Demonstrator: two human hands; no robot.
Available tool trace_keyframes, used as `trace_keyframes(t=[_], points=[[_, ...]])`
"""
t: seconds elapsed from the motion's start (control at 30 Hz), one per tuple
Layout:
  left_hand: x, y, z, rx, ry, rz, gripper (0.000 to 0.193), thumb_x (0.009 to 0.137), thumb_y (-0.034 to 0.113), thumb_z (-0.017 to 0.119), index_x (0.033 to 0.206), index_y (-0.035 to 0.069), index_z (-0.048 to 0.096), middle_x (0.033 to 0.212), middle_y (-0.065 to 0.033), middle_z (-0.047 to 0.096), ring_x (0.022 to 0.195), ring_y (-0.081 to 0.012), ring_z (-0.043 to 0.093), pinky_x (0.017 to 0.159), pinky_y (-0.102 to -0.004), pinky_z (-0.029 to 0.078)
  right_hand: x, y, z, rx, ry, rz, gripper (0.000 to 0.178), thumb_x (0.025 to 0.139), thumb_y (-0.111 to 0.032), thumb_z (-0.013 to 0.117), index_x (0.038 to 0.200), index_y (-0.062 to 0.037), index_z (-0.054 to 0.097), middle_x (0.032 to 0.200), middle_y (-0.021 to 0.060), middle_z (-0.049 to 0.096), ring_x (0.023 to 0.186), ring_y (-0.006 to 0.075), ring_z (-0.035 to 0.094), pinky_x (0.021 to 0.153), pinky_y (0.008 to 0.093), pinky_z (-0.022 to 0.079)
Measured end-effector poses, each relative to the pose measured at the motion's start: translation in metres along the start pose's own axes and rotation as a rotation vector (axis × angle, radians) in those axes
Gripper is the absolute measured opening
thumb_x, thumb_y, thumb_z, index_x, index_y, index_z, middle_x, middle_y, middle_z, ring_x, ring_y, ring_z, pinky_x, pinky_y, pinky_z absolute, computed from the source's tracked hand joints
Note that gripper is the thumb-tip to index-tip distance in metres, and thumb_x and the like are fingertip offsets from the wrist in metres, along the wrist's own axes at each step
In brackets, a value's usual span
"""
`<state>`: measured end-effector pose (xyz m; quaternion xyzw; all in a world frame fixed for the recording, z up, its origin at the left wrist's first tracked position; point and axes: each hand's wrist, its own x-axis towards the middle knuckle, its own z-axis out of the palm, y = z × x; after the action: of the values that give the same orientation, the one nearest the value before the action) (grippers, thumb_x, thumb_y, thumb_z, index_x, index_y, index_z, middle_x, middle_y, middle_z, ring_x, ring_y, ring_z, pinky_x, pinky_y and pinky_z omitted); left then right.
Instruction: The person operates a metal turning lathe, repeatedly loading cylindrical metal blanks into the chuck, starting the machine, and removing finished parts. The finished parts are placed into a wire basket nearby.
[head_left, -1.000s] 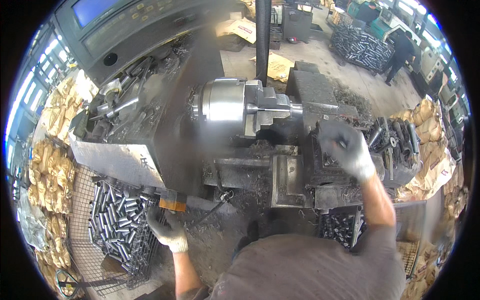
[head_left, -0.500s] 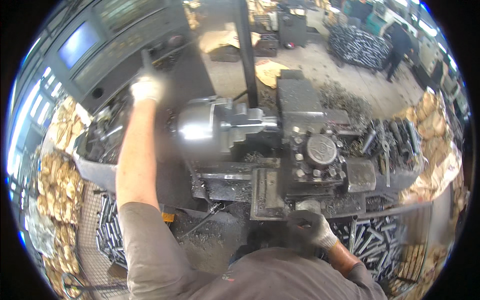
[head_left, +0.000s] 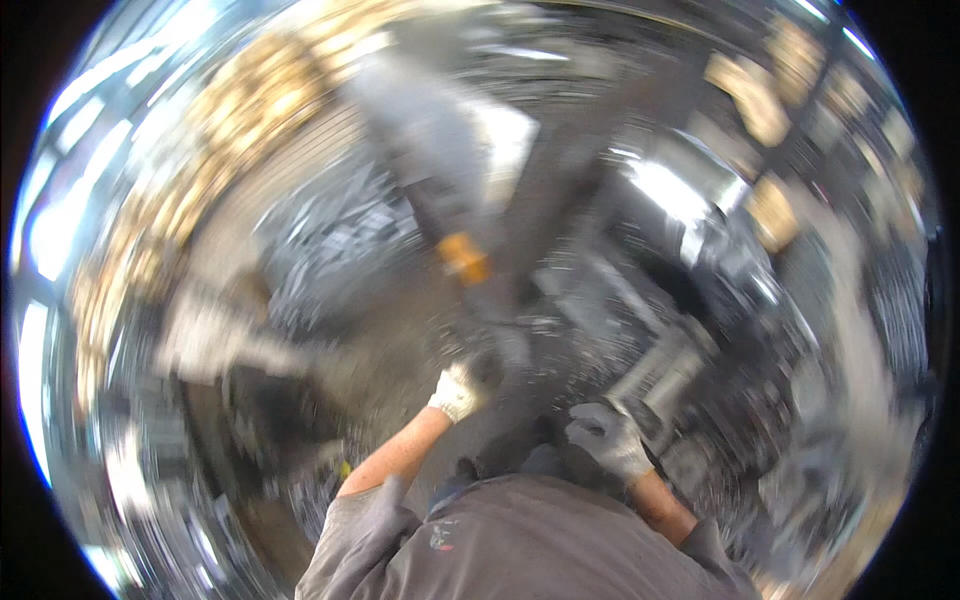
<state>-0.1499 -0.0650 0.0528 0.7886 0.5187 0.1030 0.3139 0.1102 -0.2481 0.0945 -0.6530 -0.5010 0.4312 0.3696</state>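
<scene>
My left hand (head_left: pixel 462 390), in a white glove with dark fingers, is held low in front of my body; its fingers are smeared by motion. At the near edge of the lathe, my right hand (head_left: pixel 608 438) wears a similar glove, its fingers curled in. Whatever it may hold is hidden. Beyond and to the right of my hands is the lathe's shiny round chuck (head_left: pixel 670 190), blurred. A pale grey block of the machine bed (head_left: pixel 660 370) lies close to my right hand.
Left of the lathe, a heap of grey metal parts (head_left: pixel 340 230) fills a bin. An orange piece (head_left: pixel 462 258) shows on the machine's side. Tan sacks or wrapped bundles (head_left: pixel 260 85) are stacked at the far left. Strong blur hides most details.
My view has swung to the left, so the lathe now sits farther right. My left hand has come down from the far left of the machine to near my body; my right hand stays low.
</scene>
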Motion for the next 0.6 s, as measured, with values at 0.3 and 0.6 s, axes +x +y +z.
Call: trace_keyframes(t=[0.3, 0.6], points=[[-0.737, -0.309, 0.129, -0.886, 2.1, -1.288, 0.039, 0.1, 0.037, 0.062, 0.095, 0.002, 0.077, 0.096, -0.0086, 0.075, 0.086, -0.0247, 0.068, 0.079, -0.0442, 0.055, 0.074, -0.065, 0.229, -0.058, -0.804, 0.026, 0.039, 0.09, -0.012, 0.079, 0.125, 0.0041, 0.072, 0.101, 0.0174, 0.081, 0.094, 0.0206, 0.079, 0.086, 0.033, 0.061], [-0.889, -0.118, 0.269, -0.291, 2.729, -2.576, 0.074, 0.109, 0.064, 0.039, 0.14, 0.001, 0.062, 0.138, -0.0265, 0.068, 0.131, -0.0448, 0.064, 0.104, -0.0534, 0.055, -0.034, -0.156, 0.487, -0.618, -1.369, -0.511, 0.047, 0.089, -0.028, 0.08, 0.128, -0.0028, 0.073, 0.11, 0.0179, 0.08, 0.103, 0.0252, 0.079, 0.093, 0.0356, 0.061]])
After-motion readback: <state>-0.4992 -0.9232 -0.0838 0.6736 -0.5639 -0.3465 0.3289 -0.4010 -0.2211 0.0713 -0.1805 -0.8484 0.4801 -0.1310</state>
